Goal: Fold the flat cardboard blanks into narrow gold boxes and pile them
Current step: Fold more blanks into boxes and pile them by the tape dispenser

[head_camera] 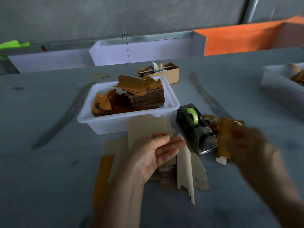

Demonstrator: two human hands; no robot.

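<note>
Left hand [153, 155] pinches a blank [184, 165], long axis running toward the body; right hand [250, 145], blurred, grip unclear, hovers right of it.

The left hand [153, 155] is holding a pale blank [185, 168] over the table [41, 162], palm up. The blurred right hand [251, 145] is possibly gripping a gold box [226, 139] beside the tape dispenser [195, 127]. Blanks are lying stacked in the white tub [105, 124].
</note>
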